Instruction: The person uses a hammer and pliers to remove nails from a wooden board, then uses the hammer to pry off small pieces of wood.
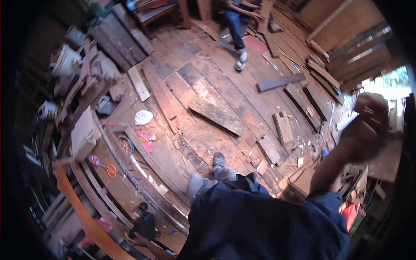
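At the lower left, my left hand (pixel 138 240) is at the lower end of a black object (pixel 146 225) that looks like a power tool. Its fingers seem closed around that end, though they are partly hidden. My right hand (pixel 368 123) is raised at the right, smeared by motion, with its fingers seemingly curled. A white patch (pixel 346 121) shows beside it; whether the hand holds this I cannot make out. Orange-handled scissors (pixel 111 170) lie on a wooden surface beyond my left hand, beside a long orange-brown board (pixel 84 212).
Loose planks, including a wide board (pixel 216 116) and a dark board (pixel 281 82), lie on the wooden floor (pixel 173 56). Another person (pixel 235 26) sits at the back. A white bucket (pixel 67 60) and scrap wood stand at the left. My sandalled foot (pixel 219 160) is below.
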A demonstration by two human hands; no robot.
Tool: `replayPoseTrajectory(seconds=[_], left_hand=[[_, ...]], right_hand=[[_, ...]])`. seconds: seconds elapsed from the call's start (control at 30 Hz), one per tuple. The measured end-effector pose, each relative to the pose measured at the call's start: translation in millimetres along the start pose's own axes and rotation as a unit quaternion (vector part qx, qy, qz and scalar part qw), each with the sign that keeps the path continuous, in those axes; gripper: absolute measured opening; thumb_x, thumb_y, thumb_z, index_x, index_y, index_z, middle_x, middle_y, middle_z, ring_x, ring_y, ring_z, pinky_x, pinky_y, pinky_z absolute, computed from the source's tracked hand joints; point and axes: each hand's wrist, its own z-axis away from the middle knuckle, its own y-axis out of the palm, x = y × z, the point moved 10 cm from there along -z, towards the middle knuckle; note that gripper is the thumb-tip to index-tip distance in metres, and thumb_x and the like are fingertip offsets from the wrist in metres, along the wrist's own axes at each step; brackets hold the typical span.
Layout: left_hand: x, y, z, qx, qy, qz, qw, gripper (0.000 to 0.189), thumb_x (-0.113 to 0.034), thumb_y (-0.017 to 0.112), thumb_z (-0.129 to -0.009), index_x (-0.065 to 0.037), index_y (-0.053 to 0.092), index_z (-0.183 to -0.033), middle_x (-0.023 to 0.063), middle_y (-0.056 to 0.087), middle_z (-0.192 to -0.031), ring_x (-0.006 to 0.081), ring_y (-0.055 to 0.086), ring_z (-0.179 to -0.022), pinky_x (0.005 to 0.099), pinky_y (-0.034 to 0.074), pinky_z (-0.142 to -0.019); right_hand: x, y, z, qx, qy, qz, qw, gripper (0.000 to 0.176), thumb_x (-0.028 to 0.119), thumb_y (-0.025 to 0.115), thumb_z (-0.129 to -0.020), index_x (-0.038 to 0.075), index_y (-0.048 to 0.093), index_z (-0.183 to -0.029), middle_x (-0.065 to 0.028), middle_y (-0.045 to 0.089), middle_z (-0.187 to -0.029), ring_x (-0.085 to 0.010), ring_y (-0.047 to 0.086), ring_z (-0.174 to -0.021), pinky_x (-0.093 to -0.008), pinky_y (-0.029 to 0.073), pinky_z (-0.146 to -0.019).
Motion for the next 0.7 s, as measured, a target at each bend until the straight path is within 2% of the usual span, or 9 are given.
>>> replayPoseTrajectory(seconds=[0.07, 0.1, 0.13, 0.17, 0.2, 0.23, 0.3, 0.43, 0.7], left_hand=[[-75, 28, -11, 0.064, 0.021, 0.037, 0.997, 0.044, -0.009, 0.067, -0.077, -0.001, 0.064, -0.12, 0.0176, 0.06, -0.114, 0.0347, 0.059, -0.102, 0.0433, 0.048, -0.084], [-94, 58, -5, 0.004, 0.12, 0.06, 0.991, 0.046, -0.007, 0.067, -0.076, -0.001, 0.062, -0.121, 0.0184, 0.06, -0.112, 0.0342, 0.059, -0.103, 0.0419, 0.049, -0.083], [-169, 64, -6, 0.094, 0.137, 0.189, 0.968, 0.05, -0.004, 0.065, -0.074, 0.0, 0.06, -0.124, 0.0186, 0.059, -0.115, 0.0333, 0.058, -0.106, 0.0419, 0.049, -0.087], [-223, 85, -3, 0.2, 0.028, 0.206, 0.958, 0.055, -0.003, 0.062, -0.073, -0.001, 0.057, -0.128, 0.0183, 0.054, -0.123, 0.0333, 0.056, -0.111, 0.0436, 0.049, -0.091], [-268, 107, 1, 0.269, 0.019, 0.214, 0.939, 0.059, -0.001, 0.06, -0.072, -0.003, 0.054, -0.132, 0.0178, 0.046, -0.132, 0.0332, 0.053, -0.115, 0.0431, 0.05, -0.092], [-299, 142, 9, 0.293, 0.053, 0.281, 0.912, 0.061, 0.0, 0.059, -0.073, -0.005, 0.053, -0.134, 0.0172, 0.04, -0.135, 0.0334, 0.051, -0.119, 0.044, 0.05, -0.094], [-427, 148, 10, 0.402, 0.057, 0.326, 0.854, 0.059, 0.002, 0.06, -0.075, -0.007, 0.053, -0.133, 0.0139, 0.038, -0.137, 0.031, 0.048, -0.123, 0.044, 0.048, -0.097], [-626, 162, 14, 0.483, 0.276, 0.346, 0.756, 0.058, 0.004, 0.059, -0.077, -0.008, 0.053, -0.134, 0.0104, 0.039, -0.138, 0.0281, 0.047, -0.123, 0.0423, 0.048, -0.096], [-952, 181, 24, 0.558, 0.421, 0.409, 0.586, 0.055, 0.006, 0.056, -0.08, -0.009, 0.053, -0.133, 0.0085, 0.044, -0.133, 0.023, 0.054, -0.109, 0.0344, 0.05, -0.084]], right_hand=[[-64, 42, 84, 0.072, 0.163, -0.06, 0.982, 0.04, -0.002, 0.061, -0.085, -0.003, 0.056, -0.124, -0.0132, 0.064, -0.097, -0.0194, 0.062, -0.087, -0.0307, 0.048, -0.075], [-85, 61, 115, 0.169, 0.298, -0.011, 0.939, 0.039, -0.002, 0.065, -0.082, 0.001, 0.058, -0.12, -0.0122, 0.064, -0.096, -0.019, 0.062, -0.087, -0.0303, 0.048, -0.076], [-115, 74, 196, 0.229, 0.403, -0.037, 0.885, 0.038, 0.0, 0.068, -0.081, 0.004, 0.059, -0.118, -0.0137, 0.063, -0.097, -0.0239, 0.064, -0.086, -0.0347, 0.05, -0.075], [-121, 82, 274, 0.313, 0.373, 0.001, 0.874, 0.036, 0.007, 0.069, -0.081, 0.004, 0.059, -0.116, -0.0165, 0.064, -0.099, -0.032, 0.065, -0.089, -0.0407, 0.052, -0.077], [-118, 88, 381, 0.492, 0.332, 0.08, 0.801, 0.043, 0.016, 0.07, -0.081, 0.004, 0.058, -0.12, -0.0184, 0.064, -0.109, -0.0368, 0.065, -0.095, -0.0459, 0.053, -0.082], [-100, 86, 461, 0.721, 0.417, 0.05, 0.551, 0.048, 0.028, 0.072, -0.082, 0.003, 0.06, -0.121, -0.0199, 0.065, -0.117, -0.0368, 0.065, -0.105, -0.0459, 0.053, -0.088], [-57, 64, 574, 0.78, 0.494, -0.079, 0.377, 0.06, 0.048, 0.071, -0.084, 0.004, 0.064, -0.124, -0.0192, 0.064, -0.125, -0.0363, 0.062, -0.114, -0.0455, 0.051, -0.094], [-71, 41, 553, 0.608, 0.634, -0.084, 0.47, 0.06, 0.043, 0.069, -0.086, 0.011, 0.056, -0.135, -0.0182, 0.065, -0.122, -0.0363, 0.062, -0.113, -0.0459, 0.051, -0.095], [-182, -22, 443, 0.321, 0.71, 0.117, 0.616, 0.044, 0.03, 0.065, -0.089, 0.006, 0.058, -0.125, -0.0195, 0.069, -0.107, -0.0352, 0.065, -0.105, -0.0447, 0.05, -0.095]])
